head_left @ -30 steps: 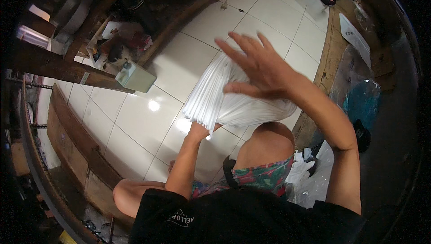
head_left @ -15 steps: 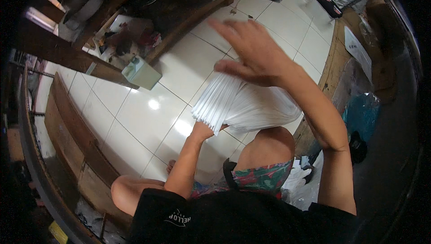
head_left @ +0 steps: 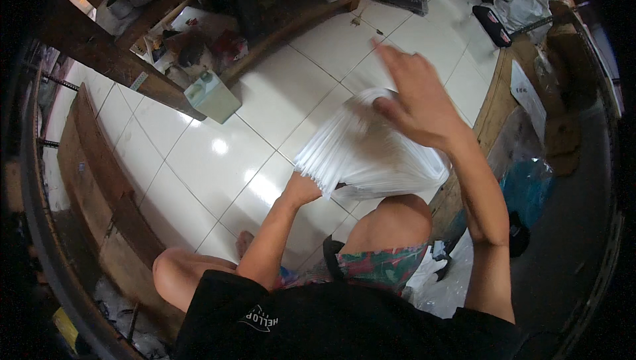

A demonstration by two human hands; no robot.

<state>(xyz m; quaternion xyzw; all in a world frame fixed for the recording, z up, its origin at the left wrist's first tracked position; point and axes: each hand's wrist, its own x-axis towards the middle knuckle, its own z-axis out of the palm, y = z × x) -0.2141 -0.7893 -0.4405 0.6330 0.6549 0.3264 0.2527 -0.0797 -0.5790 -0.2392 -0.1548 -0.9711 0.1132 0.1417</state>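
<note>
A thick stack of thin white plastic bags [head_left: 371, 148] is fanned out over my right knee, its many folded edges showing at the left end. My left hand [head_left: 303, 189] grips it from below at that left end, and the fingers are mostly hidden under the layers. Above the far right part of the stack is my right hand [head_left: 424, 98], open with the fingers stretched out and the thumb apart. It holds nothing; whether the palm touches the top layer cannot be told.
A pale, partly see-through jerrycan [head_left: 213, 98] stands on the tiled floor [head_left: 199, 174] beside a dark wooden shelf [head_left: 291, 32]. Wooden boards [head_left: 99, 181] lie at the left. On the right are flattened cardboard, plastic wrapping and a blue plastic bag [head_left: 527, 191]. A black pouch [head_left: 491, 26] lies farther back.
My right hand has shifted rightward and slightly down over the stack. The stack's far edge is now more spread and raised. My left hand keeps its hold, and the whole view has shifted slightly.
</note>
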